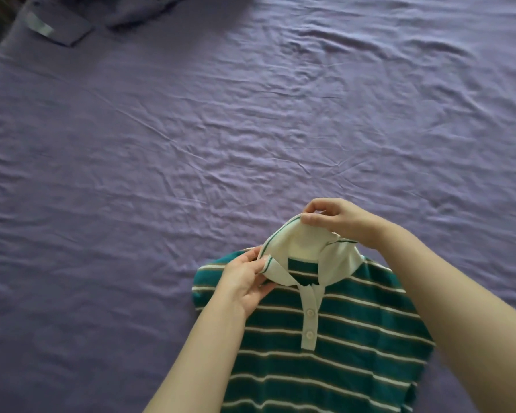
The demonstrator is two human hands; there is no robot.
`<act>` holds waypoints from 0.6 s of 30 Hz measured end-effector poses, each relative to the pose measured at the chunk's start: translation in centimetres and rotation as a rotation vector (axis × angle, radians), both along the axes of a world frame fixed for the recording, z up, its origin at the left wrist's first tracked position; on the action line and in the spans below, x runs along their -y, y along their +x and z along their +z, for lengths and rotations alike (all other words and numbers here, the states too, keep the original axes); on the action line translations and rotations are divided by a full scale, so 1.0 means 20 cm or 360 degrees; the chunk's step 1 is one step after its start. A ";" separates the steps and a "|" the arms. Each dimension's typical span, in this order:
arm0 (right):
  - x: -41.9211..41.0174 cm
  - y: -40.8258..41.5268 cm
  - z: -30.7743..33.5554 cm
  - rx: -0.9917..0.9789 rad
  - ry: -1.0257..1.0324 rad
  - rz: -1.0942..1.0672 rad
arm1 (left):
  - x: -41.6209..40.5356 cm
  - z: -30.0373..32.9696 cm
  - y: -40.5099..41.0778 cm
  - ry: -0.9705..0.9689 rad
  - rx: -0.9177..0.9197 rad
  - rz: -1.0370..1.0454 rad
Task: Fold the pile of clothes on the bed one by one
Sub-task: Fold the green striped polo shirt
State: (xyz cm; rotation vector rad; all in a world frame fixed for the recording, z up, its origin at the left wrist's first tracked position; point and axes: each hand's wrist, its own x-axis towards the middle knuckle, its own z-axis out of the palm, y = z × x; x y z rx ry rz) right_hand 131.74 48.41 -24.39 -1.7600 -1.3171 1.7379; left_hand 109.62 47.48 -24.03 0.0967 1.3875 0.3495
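While the polo (325,347) lay front-up on the bed (191,129), both hands were on its collar (307,251). Polo: teal knit, thin white stripes with a brownish edge, running across the body. White placket (309,317) down the centre, two white buttons showing, top of placket open. Collar white with a thin teal line near its edge, back part lifted off the body, standing up.

Left hand (245,284): at the collar's left point, thumb and fingers pinching the edge, palm turned up over the polo's left shoulder. Right hand (337,219): above the collar's back, fingertips curled and pinching the raised rim from the far side. Polo sat low and right of centre in view, directly under both forearms, hem cut off by the frame's bottom edge.

Sheet was purple, wrinkled all over. Purple cloth (72,22) with a pale strip sat at the far left corner, blurred, well apart from the polo; couldn't tell what it was.
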 end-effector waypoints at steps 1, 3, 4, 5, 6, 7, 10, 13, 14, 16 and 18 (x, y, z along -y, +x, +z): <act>0.00 -0.01 -0.01 0.0017 -0.0006 -0.0037 | 0.01 0.00 -0.01 0.0053 0.0047 0.0032; -0.01 -0.03 -0.05 0.0097 0.0003 -0.0150 | 0.03 -0.01 -0.02 0.0153 0.0101 0.0066; -0.01 -0.05 -0.07 0.0136 0.0013 -0.0226 | 0.05 -0.01 -0.03 0.0193 0.0138 0.0043; -0.02 -0.07 -0.10 0.0164 0.0016 -0.0302 | 0.06 -0.01 -0.04 0.0237 0.0177 -0.0021; -0.02 -0.08 -0.12 0.0177 0.0005 -0.0366 | 0.07 -0.02 -0.06 0.0291 0.0204 -0.0131; -0.02 -0.09 -0.14 0.0178 -0.0021 -0.0411 | 0.09 -0.03 -0.08 0.0356 0.0207 -0.0279; -0.03 -0.11 -0.17 0.0187 -0.0077 -0.0471 | 0.13 -0.04 -0.14 0.0581 0.0095 -0.0745; -0.04 -0.11 -0.18 0.0174 -0.0078 -0.0491 | 0.14 -0.04 -0.15 0.0777 -0.0109 -0.1142; -0.04 -0.12 -0.18 0.0184 -0.0041 -0.0456 | 0.14 -0.04 -0.14 0.0855 -0.0219 -0.1332; -0.03 -0.13 -0.17 0.0267 0.0113 -0.0388 | 0.14 -0.04 -0.10 0.1105 -0.0644 -0.1810; 0.00 -0.13 -0.14 0.0518 0.0375 -0.0392 | 0.13 -0.03 -0.05 0.1453 -0.1183 -0.2039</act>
